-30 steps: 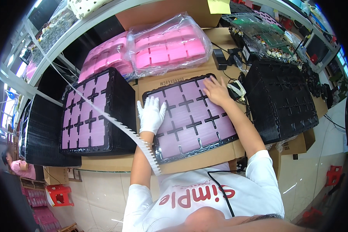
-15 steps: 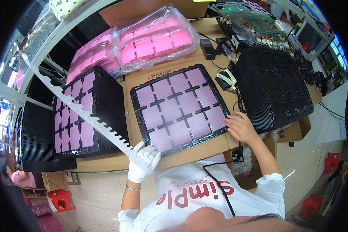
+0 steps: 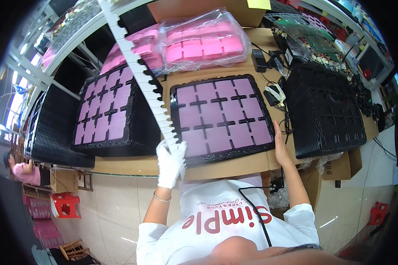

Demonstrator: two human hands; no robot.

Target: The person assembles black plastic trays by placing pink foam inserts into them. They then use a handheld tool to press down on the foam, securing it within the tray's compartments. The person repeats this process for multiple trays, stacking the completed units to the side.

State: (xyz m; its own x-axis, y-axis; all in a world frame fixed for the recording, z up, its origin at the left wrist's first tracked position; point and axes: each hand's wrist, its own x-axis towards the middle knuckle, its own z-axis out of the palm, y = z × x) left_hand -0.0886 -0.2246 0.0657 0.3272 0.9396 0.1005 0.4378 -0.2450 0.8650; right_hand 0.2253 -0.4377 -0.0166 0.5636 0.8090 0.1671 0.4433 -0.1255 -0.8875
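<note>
Person at the bench, two hands at a tray. Tray (image 3: 264,107) is black, lies on cardboard (image 3: 248,166) right in front of the body, lilac pads (image 3: 211,113) in its cells, black crosses between them.

Hands are apart, one at each side of the tray. Left hand (image 3: 170,165), white glove, is at the near left corner, fingers against the edge; can't tell whether it's clamped on or just resting there. Right hand (image 3: 282,148), bare, is flat and unclosed at the right edge, fingers straight and pointing away from the body; touching or just beside, can't tell. Not wrapped round anything.

White toothed strip (image 3: 142,79) slants down from upper left to the gloved hand. Overlaps it; can't tell if held.

Around: left stack (image 3: 142,126) of trays, lilac in the top one; right stack (image 3: 329,117), no lilac on top; bagged pink pieces (image 3: 203,48) past the tray's far side.

Step, my read: handling the filled tray by its edges, cells look covered. A move from here would call for a firm hold on both sides, right fingers closing on the rim, tray level so the pads stay seated, strip well out of the way.
</note>
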